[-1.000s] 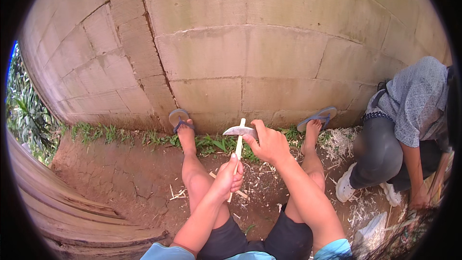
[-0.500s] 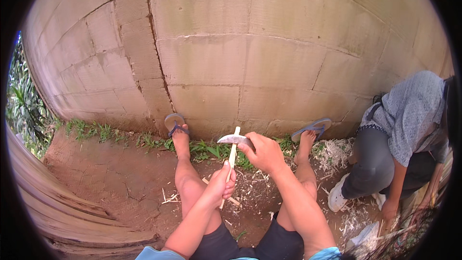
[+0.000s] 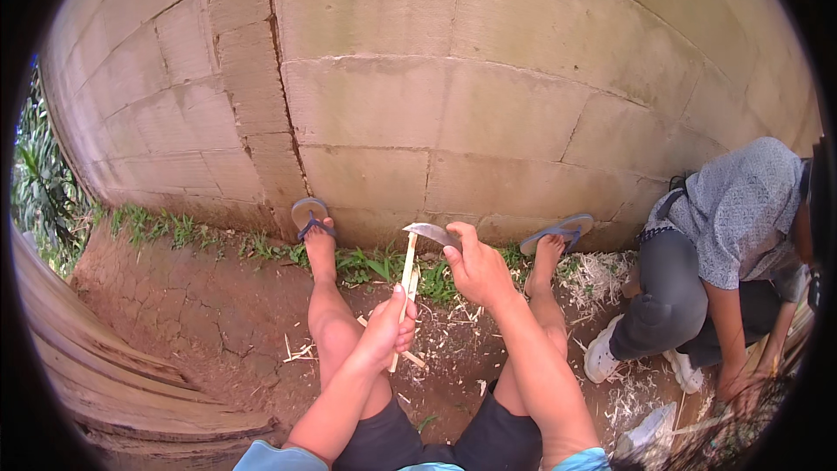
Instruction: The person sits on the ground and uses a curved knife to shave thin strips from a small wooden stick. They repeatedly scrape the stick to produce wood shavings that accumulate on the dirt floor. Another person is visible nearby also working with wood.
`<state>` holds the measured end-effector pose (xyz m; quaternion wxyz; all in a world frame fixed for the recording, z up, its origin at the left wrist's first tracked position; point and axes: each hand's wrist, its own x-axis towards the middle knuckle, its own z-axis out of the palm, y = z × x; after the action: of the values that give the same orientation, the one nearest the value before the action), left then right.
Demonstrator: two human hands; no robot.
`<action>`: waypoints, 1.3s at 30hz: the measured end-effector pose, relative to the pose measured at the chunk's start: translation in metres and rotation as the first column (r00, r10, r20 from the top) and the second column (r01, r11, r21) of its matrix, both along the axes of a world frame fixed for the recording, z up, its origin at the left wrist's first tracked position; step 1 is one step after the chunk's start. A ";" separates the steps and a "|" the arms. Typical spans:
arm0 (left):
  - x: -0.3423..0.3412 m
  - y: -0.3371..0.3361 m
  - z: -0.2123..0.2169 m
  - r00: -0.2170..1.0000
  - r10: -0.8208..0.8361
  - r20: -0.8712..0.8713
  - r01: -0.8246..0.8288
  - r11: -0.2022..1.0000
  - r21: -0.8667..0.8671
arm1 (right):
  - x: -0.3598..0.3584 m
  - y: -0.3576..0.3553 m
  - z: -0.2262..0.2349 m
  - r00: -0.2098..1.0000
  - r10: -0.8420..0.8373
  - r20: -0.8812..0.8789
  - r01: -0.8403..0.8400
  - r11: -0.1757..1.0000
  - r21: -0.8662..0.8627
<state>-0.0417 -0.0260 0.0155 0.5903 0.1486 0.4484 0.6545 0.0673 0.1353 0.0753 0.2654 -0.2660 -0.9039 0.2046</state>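
My left hand [image 3: 390, 327] is closed around a thin pale strip of wood [image 3: 409, 262] that stands nearly upright and pokes out below the fist. A shorter pale sliver [image 3: 415, 283] shows beside the strip just above my fingers; whether the two are joined is hidden. My right hand [image 3: 480, 270] grips a knife with a curved metal blade [image 3: 429, 232]. Its handle is covered by my fingers. The blade lies at the strip's top end, tip pointing left.
A block wall [image 3: 366, 105] rises ahead, with grass [image 3: 375, 263] along its foot. Pale shavings [image 3: 600, 283] litter the soil. At right, a person in a grey top [image 3: 741, 201] crouches, one hand near the ground. Wooden boards [image 3: 113, 358] stand at left.
My knife has slid from partway down the strip to its top end. The sliver now stands apart beside the strip. My right fingers have loosened a little from the blade's back.
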 end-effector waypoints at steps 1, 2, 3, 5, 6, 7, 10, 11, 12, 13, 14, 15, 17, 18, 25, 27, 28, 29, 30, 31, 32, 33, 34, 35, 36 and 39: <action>0.000 -0.002 0.002 1.000 0.010 -0.008 -0.011 1.000 -0.006 | -0.001 -0.001 0.000 1.000 0.024 0.007 -0.024 1.000 0.011; -0.001 -0.003 0.003 1.000 0.023 -0.016 -0.023 1.000 -0.011 | -0.002 -0.003 0.001 0.999 0.051 0.014 -0.051 0.998 0.021; -0.002 -0.004 0.004 1.000 0.013 -0.020 -0.014 1.000 -0.018 | -0.005 -0.006 0.000 0.996 0.084 0.025 -0.085 0.996 0.029; -0.002 -0.002 0.003 1.000 0.000 -0.025 0.000 1.000 -0.027 | -0.005 -0.006 -0.005 0.996 0.083 0.025 -0.084 0.995 0.046; 0.000 -0.001 0.004 1.000 -0.013 -0.018 0.013 1.000 -0.022 | -0.005 -0.005 -0.007 0.996 0.084 0.026 -0.086 0.995 0.056; 0.001 0.000 0.004 1.000 -0.006 -0.025 0.005 0.999 -0.042 | -0.006 -0.006 -0.009 0.996 0.076 0.040 -0.078 0.996 0.038; 0.002 -0.001 0.004 1.000 -0.004 -0.022 0.003 0.999 -0.034 | -0.005 -0.008 -0.007 0.994 0.083 0.072 -0.085 0.996 0.026; 0.001 -0.002 0.005 1.000 0.000 -0.020 0.000 0.999 -0.038 | -0.006 -0.009 -0.008 0.993 0.098 0.073 -0.101 0.994 0.037; 0.001 -0.003 0.006 1.000 -0.002 -0.021 0.001 0.999 -0.043 | -0.007 -0.010 -0.009 0.992 0.107 0.071 -0.110 0.993 0.048; 0.001 -0.003 0.007 1.000 -0.002 -0.022 0.001 0.999 -0.048 | -0.008 -0.011 -0.010 0.991 0.114 0.070 -0.118 0.991 0.058; 0.001 -0.002 0.008 1.000 -0.003 -0.023 0.001 0.999 -0.054 | -0.008 -0.010 -0.009 0.991 0.124 0.058 -0.129 0.987 0.097; 0.001 -0.003 0.009 1.000 -0.002 -0.029 0.000 0.998 -0.063 | -0.009 -0.011 -0.009 0.990 0.137 0.041 -0.141 0.981 0.134; 0.001 -0.004 0.010 0.999 -0.012 -0.039 0.010 0.999 -0.047 | -0.009 -0.011 -0.009 0.988 0.153 0.007 -0.151 0.967 0.203; 0.001 -0.005 0.009 0.999 -0.018 -0.044 0.016 0.999 -0.038 | -0.010 -0.011 -0.008 0.987 0.158 -0.011 -0.151 0.960 0.236; 0.001 -0.004 0.005 0.998 -0.011 -0.063 0.008 0.999 -0.047 | -0.011 -0.011 -0.010 0.986 0.149 -0.071 -0.128 0.961 0.244; 0.001 -0.004 0.005 0.998 -0.014 -0.061 0.012 0.999 -0.041 | -0.011 -0.011 -0.009 0.988 0.138 -0.076 -0.116 0.964 0.238; 0.001 -0.004 0.005 0.998 -0.018 -0.059 0.016 0.999 -0.030 | -0.010 -0.011 -0.009 0.988 0.131 -0.079 -0.109 0.966 0.236; 0.002 -0.003 0.006 0.998 -0.022 -0.057 0.020 1.000 -0.019 | -0.010 -0.011 -0.008 0.987 0.134 -0.092 -0.106 0.961 0.254; 0.002 -0.005 0.006 0.998 -0.023 -0.056 0.022 1.000 -0.016 | -0.010 -0.011 -0.009 0.984 0.138 -0.108 -0.106 0.959 0.264; 0.001 -0.005 0.005 0.998 -0.022 -0.056 0.021 1.000 -0.014 | -0.011 -0.011 -0.010 0.982 0.142 -0.123 -0.104 0.956 0.275; 0.001 -0.005 0.004 0.998 -0.021 -0.056 0.020 1.000 -0.011 | -0.012 -0.012 -0.010 0.983 0.140 -0.121 -0.101 0.953 0.285; 0.001 -0.005 0.003 0.998 -0.019 -0.056 0.019 1.000 -0.008 | -0.013 -0.012 -0.010 0.983 0.140 -0.118 -0.099 0.950 0.295; 0.001 -0.005 0.003 0.998 -0.015 -0.056 0.015 1.000 -0.012 | -0.014 -0.013 -0.009 0.984 0.138 -0.115 -0.097 0.947 0.307; 0.001 -0.005 0.003 0.998 -0.012 -0.056 0.011 1.000 -0.016 | -0.013 -0.015 -0.009 0.987 0.126 -0.102 -0.091 0.952 0.294; 0.000 -0.005 0.004 0.998 -0.003 -0.062 0.001 1.000 -0.019 | -0.013 -0.016 -0.009 0.988 0.120 -0.095 -0.089 0.955 0.282; 0.000 -0.005 0.002 0.998 0.018 -0.059 -0.019 1.000 -0.014 | -0.014 -0.016 -0.006 0.987 0.135 -0.085 -0.108 0.957 0.269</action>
<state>-0.0419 -0.0305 0.0178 0.5719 0.1591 0.4718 0.6520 0.0531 0.1190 0.0693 0.3313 -0.1614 -0.9229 0.1121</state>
